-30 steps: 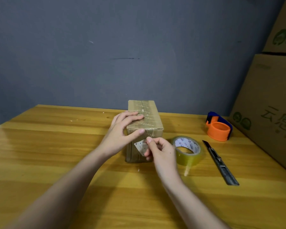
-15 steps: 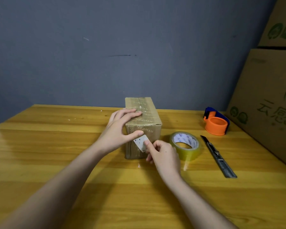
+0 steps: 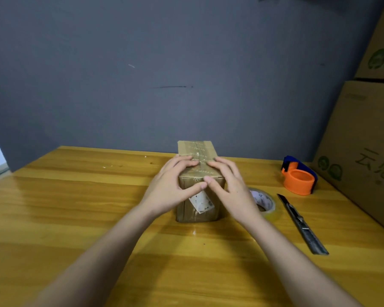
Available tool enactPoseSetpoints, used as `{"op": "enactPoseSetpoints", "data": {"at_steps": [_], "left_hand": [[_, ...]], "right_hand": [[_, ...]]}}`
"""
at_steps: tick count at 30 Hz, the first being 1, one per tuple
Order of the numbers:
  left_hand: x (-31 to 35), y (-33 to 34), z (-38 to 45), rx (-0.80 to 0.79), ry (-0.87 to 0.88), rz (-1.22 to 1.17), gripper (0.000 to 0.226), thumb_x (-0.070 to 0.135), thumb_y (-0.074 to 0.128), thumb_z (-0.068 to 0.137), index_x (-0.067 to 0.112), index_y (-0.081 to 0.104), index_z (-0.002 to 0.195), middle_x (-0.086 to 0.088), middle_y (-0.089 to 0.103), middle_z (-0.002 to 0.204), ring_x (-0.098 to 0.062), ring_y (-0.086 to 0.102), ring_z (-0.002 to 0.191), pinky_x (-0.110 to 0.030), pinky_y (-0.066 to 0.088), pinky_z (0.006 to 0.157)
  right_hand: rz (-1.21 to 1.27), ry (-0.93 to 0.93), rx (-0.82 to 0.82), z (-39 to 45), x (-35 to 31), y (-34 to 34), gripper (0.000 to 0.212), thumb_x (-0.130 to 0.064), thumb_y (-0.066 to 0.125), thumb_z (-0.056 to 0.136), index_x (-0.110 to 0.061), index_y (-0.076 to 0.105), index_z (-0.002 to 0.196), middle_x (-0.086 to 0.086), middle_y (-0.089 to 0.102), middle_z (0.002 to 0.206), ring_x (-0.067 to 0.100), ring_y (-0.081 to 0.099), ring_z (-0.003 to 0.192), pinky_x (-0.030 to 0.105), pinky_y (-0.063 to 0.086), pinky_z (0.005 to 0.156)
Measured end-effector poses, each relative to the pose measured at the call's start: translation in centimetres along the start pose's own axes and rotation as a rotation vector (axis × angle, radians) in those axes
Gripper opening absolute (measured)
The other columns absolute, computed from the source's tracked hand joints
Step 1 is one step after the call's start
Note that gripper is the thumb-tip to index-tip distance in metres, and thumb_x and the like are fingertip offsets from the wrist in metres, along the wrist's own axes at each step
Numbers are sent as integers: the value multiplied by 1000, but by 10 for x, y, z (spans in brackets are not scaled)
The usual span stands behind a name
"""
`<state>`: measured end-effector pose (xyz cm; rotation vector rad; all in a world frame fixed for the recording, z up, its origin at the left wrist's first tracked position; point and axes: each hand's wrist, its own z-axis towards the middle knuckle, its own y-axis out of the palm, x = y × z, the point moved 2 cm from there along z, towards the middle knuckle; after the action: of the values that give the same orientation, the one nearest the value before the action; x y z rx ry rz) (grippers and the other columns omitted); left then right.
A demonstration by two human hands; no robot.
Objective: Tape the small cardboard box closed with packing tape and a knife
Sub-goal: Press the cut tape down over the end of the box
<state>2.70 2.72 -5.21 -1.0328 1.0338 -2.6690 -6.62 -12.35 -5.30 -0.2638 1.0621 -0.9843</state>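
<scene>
**With both hands on box: handling and visibility notes**

While pressing tape down, treat box (image 3: 197, 171) as light and stiff. Judged from size and from how squarely it sits, likely to slide on smooth table (image 3: 75, 218) if pushed from one side only. Stands mid-table, long axis pointing away, near end face toward camera.

Grip state: left hand (image 3: 171, 185) and right hand (image 3: 228, 187) laid flat over near top edge, fingers spread on top, thumbs meeting on near end face. Neither hand closed around anything; palms pressing, not clamping.

Where to hold: brace both long sides or press down from top, as now. Avoid squeezing centre of top face, where flaps meet and may give. Tape surface glossy, so expect fingers to slip along it.

Other items: tape roll (image 3: 264, 202) just beside box on right, partly behind right wrist. Knife (image 3: 302, 222) lying flat further right, apart from roll. Orange dispenser (image 3: 298, 176) near far right edge, beside large cartons (image 3: 364, 151).

Hidden or unclear:
- Near top edge of box covered by hands; tape end there not visible.
- White label (image 3: 201, 202) on end face partly under left thumb; print unreadable.
- Far end and underside of box out of sight.
- Knife blade extension cannot be determined.
- Weight of contents unknown.
</scene>
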Motion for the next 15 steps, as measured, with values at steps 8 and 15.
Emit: {"op": "enactPoseSetpoints", "data": {"at_steps": [8,15], "left_hand": [[0,11,-3,120,0,-11,57,65,57,74,37,55,124,22,46,138,0,27,140,-26,28,110],[-6,19,-6,158,22,-92,64,56,67,68,33,47,124,19,44,141,-2,24,142,-27,26,114]], "right_hand": [[149,-35,131,-5,11,14,42,-52,47,88,-36,50,127,-21,39,140,-1,37,131,19,30,101],[125,-84,55,-8,17,12,47,-48,49,90,-34,42,135,-22,31,147,-5,28,137,13,24,104]]}}
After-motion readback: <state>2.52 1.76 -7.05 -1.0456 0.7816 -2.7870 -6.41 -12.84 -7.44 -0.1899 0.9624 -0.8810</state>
